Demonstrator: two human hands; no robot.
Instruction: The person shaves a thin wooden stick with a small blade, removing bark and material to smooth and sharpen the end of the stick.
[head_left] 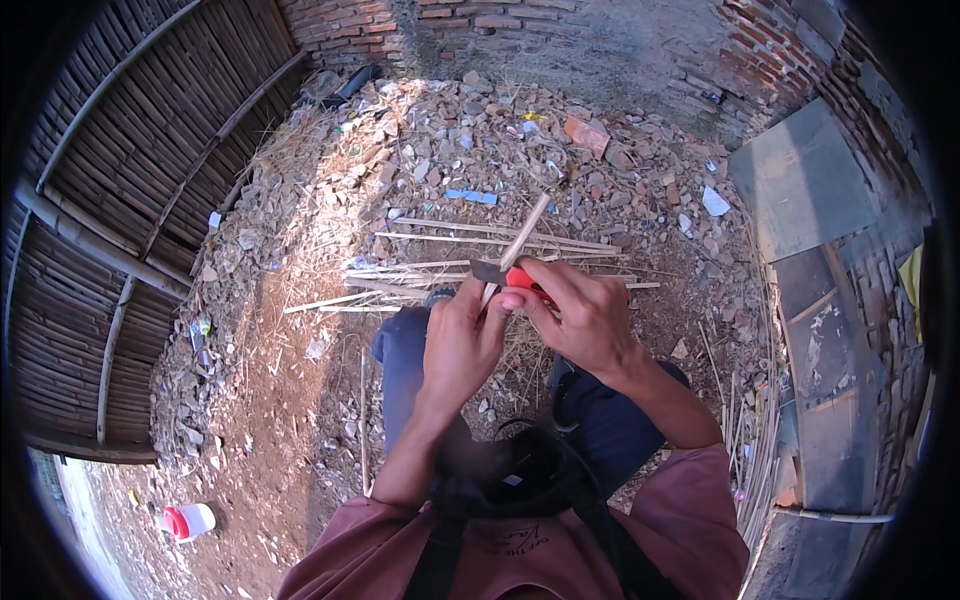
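My left hand (458, 345) is closed on the lower end of a pale split-bamboo strip (525, 232), which slants up and away to the right. In my right hand (590, 315) is a knife with a red handle (526, 284). Its dark, broad blade (487, 271) lies across the strip, pointing left over my left fingers. Both hands meet above my bent knees, thumbs close together. Beyond and below them, several pale bamboo strips (440, 236) lie loosely crossed on the ground. My fingers hide part of the knife handle and the strip's lower end.
Broken brick and stone rubble (440, 150) covers the ground up to a brick wall (560, 50). A bamboo-slat wall (130, 130) stands at left, with a red-lidded clear container (188, 521) at lower left. Grey boards (808, 175) lean at right, near long thin sticks (735, 430).
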